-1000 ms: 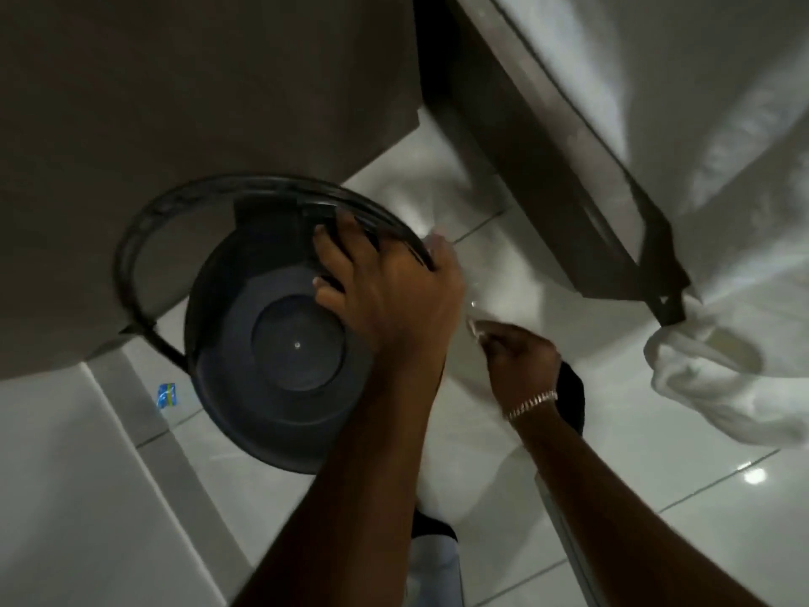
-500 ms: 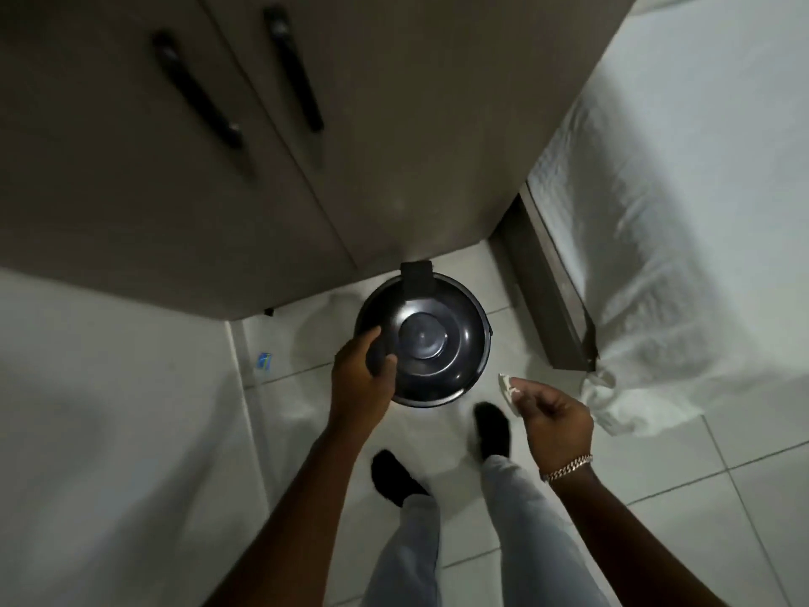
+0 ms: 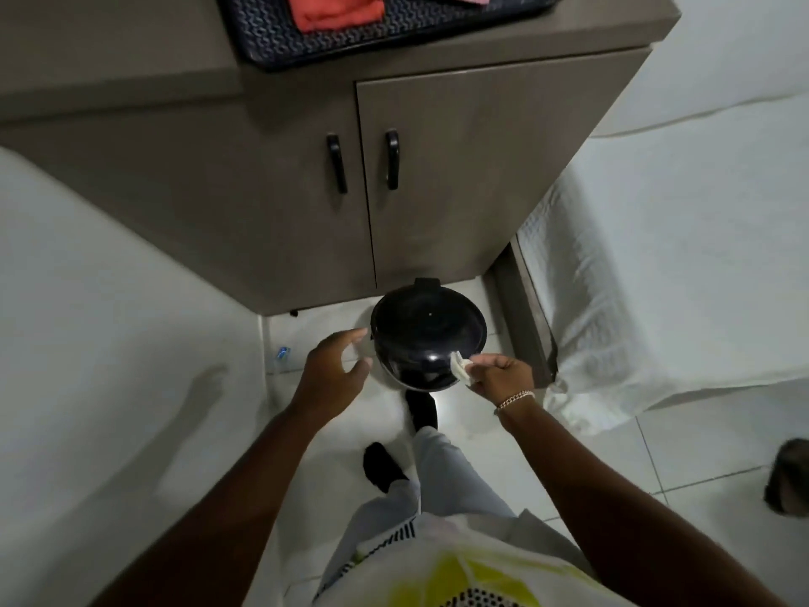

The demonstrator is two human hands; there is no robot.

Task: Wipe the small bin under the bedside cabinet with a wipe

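Over on the left there's only pale floor (image 3: 109, 343) and a small blue scrap (image 3: 282, 353) lying by the cabinet's near corner. Now the left hand (image 3: 332, 365): fingers spread, holding nothing, hovering just beside the bin's left edge and not touching it as far as I can tell. The bin (image 3: 427, 339) sits on the tiles in front of the bedside cabinet (image 3: 459, 177), its back tucked at the cabinet's foot, lid shut. It looks like a small, light, hard plastic thing with a glossy, probably slippery lid, so I'd steady it at the rim or side wall or it may skate on the tiles. Moving right, the right hand (image 3: 497, 373) pinches a folded white wipe (image 3: 459, 365) between thumb and fingers, soft and limp, its corner at the lid's near right edge. Further right, a white bedsheet (image 3: 656, 278) hangs down. No brand, label or writing can be read anywhere.
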